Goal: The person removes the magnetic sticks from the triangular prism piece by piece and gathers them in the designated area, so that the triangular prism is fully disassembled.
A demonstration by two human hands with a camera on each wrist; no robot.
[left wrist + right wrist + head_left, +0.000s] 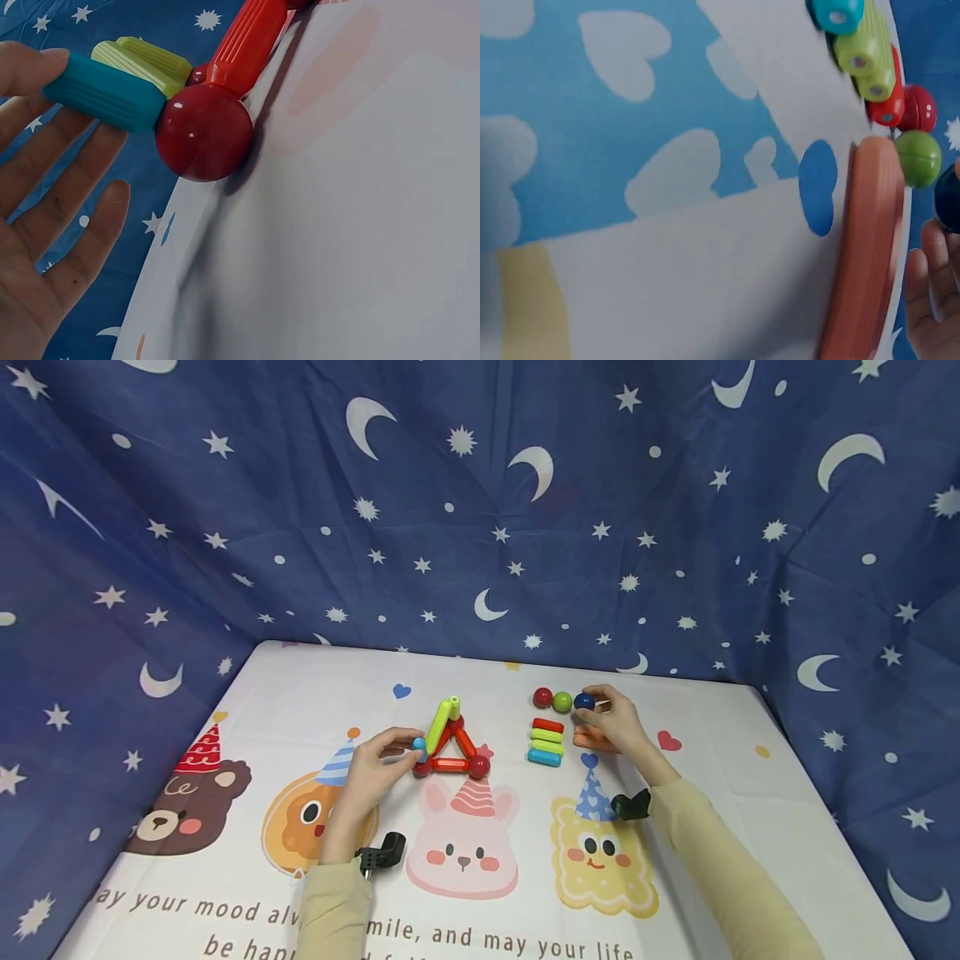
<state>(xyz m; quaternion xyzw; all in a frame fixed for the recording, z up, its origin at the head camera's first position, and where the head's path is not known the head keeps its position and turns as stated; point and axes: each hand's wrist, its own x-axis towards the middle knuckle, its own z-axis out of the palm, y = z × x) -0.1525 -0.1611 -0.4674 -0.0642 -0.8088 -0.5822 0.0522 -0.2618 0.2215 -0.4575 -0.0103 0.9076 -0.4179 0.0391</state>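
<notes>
A triangle of red rods (451, 765) joined by red balls (478, 767) lies on the table. Two lime-green rods (438, 727) rise from it. My left hand (375, 772) pinches a blue rod (109, 91) between thumb and fingers, its lower end at the front-left red ball (204, 133). Over on the right, my right hand (618, 722) holds a dark blue ball (584, 701) in its fingertips, beside a green ball (562, 702) and another red ball (542, 697). Orange rods (866, 247) lie beneath that hand, partly covered by it in the head view.
Between the hands lies a short stack of rods in a row: red (548, 725), lime green (547, 742) and blue (544, 758). A white tablecloth (697, 827) with printed cartoon figures covers the table. A dark blue curtain (480, 543) hangs behind.
</notes>
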